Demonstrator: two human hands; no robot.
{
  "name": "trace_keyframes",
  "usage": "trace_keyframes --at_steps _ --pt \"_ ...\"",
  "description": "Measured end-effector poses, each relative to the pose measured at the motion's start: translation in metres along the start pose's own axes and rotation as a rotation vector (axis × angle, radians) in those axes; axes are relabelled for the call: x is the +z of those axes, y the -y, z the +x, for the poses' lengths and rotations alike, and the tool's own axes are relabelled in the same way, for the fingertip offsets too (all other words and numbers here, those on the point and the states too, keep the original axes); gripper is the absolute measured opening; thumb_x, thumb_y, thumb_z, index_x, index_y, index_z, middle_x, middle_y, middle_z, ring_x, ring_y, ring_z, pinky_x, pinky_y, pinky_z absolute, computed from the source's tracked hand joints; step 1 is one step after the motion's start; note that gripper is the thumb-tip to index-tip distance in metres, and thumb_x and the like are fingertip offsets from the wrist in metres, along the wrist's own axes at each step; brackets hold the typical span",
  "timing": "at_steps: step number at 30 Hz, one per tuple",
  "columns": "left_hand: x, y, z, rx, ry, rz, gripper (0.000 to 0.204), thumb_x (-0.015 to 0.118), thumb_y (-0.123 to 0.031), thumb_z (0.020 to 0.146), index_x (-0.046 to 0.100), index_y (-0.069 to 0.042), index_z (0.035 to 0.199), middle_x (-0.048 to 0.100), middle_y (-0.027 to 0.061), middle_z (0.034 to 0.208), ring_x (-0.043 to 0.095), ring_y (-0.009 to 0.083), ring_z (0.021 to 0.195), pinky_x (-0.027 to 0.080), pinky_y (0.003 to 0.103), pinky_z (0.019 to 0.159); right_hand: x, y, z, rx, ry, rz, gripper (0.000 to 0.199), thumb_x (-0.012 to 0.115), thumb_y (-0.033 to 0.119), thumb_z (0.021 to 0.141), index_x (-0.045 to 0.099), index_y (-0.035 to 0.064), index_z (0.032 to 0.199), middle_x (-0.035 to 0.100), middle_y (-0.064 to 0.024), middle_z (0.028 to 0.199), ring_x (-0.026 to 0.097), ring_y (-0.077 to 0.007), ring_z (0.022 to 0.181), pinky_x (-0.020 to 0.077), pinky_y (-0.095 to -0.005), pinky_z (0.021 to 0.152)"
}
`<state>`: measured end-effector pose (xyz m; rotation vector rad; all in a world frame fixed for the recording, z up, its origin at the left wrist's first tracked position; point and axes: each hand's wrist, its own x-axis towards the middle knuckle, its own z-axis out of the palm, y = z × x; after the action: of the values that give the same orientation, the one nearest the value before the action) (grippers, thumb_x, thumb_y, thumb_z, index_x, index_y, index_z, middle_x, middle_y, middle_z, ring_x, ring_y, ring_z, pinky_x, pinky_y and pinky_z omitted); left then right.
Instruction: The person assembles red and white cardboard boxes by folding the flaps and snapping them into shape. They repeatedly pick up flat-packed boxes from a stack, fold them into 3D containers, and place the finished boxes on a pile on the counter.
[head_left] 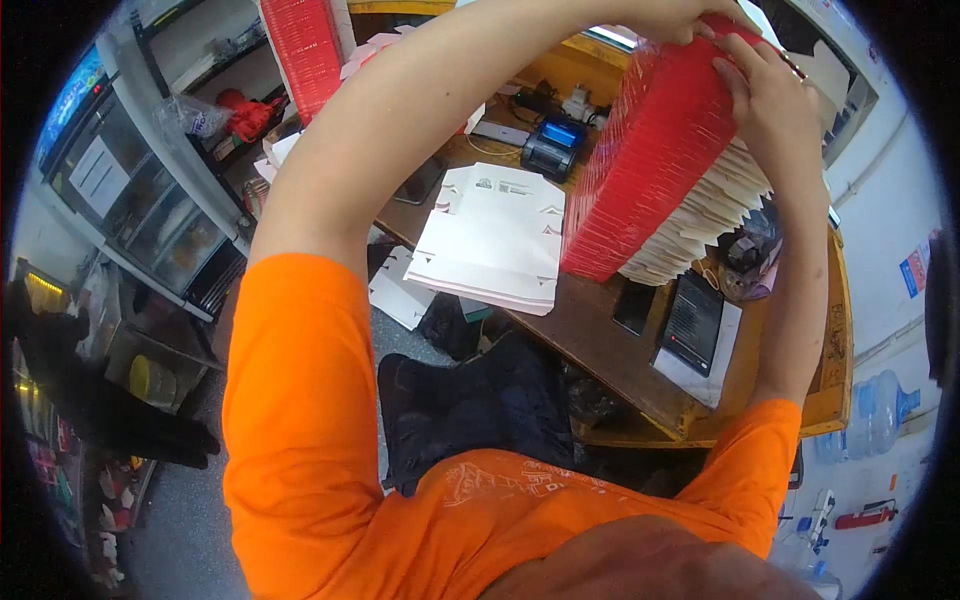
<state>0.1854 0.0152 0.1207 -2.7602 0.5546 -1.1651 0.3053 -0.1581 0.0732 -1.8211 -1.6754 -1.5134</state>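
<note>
A tall stack of folded red cartons [640,150], with white flaps along its right side, stands on the brown desk. Both my arms reach up to its top. My left hand [685,18], partly cut off by the upper edge of the view, has its fingers closed at the top of the stack. Over the top right edge, my right hand [775,95] curls its fingers against the uppermost red cartons. A ring shows on one finger. Left of the stack, a pile of flat white cartons [490,240] lies at the desk's front edge.
A phone [634,305] and a tablet-like device [693,322] lie right of the stack on the desk [575,320]. Behind the white cartons sits a small black device with a blue top [556,143]. Another red stack [303,55] and a glass-door fridge [130,190] stand to the left.
</note>
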Motion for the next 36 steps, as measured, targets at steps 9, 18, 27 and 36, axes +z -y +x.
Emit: trace_keyframes --at_steps 9,18,27,36 --pt "0.029 -0.042 -0.080 -0.194 -0.414 -0.054 0.051 0.067 -0.026 0.095 0.050 0.001 0.136 0.056 0.0247 0.123 0.057 0.0340 0.114 0.045 0.041 0.096 0.001 0.013 -0.027 -0.039 -0.323 0.282 0.032 0.070 0.016 0.095 0.068 0.0162 0.127 0.066 -0.0118 0.125 0.065 -0.0316 0.114 0.0524 -0.0443 0.096" --pt "0.191 -0.109 -0.375 -0.735 0.833 -0.530 0.063 0.093 -0.034 0.069 0.067 -0.003 0.118 0.061 0.0188 0.125 0.059 0.0359 0.117 0.049 0.044 0.102 -0.032 0.106 -0.110 -0.076 -0.073 1.214 0.017 0.070 -0.002 0.082 0.072 0.0055 0.097 0.070 -0.0107 0.099 0.068 -0.0304 0.098 0.0540 -0.0399 0.088" --pt "0.209 -0.083 -0.383 -0.621 0.755 -0.477 0.060 0.094 -0.026 0.066 0.069 -0.002 0.115 0.063 0.0175 0.122 0.061 0.0360 0.116 0.050 0.041 0.102 -0.104 0.240 -0.177 -0.657 0.118 2.831 0.034 0.063 0.031 0.098 0.061 -0.0002 0.113 0.061 -0.0140 0.104 0.058 -0.0338 0.092 0.0455 -0.0426 0.082" --pt "0.204 -0.082 -0.375 -0.702 0.784 -0.527 0.047 0.088 -0.017 0.075 0.071 -0.001 0.116 0.063 0.0161 0.130 0.061 0.0335 0.121 0.049 0.040 0.105 -0.095 0.239 -0.190 -0.581 0.101 2.788 0.013 0.063 0.020 0.096 0.065 0.0068 0.097 0.059 -0.0066 0.088 0.055 -0.0269 0.078 0.0419 -0.0405 0.068"
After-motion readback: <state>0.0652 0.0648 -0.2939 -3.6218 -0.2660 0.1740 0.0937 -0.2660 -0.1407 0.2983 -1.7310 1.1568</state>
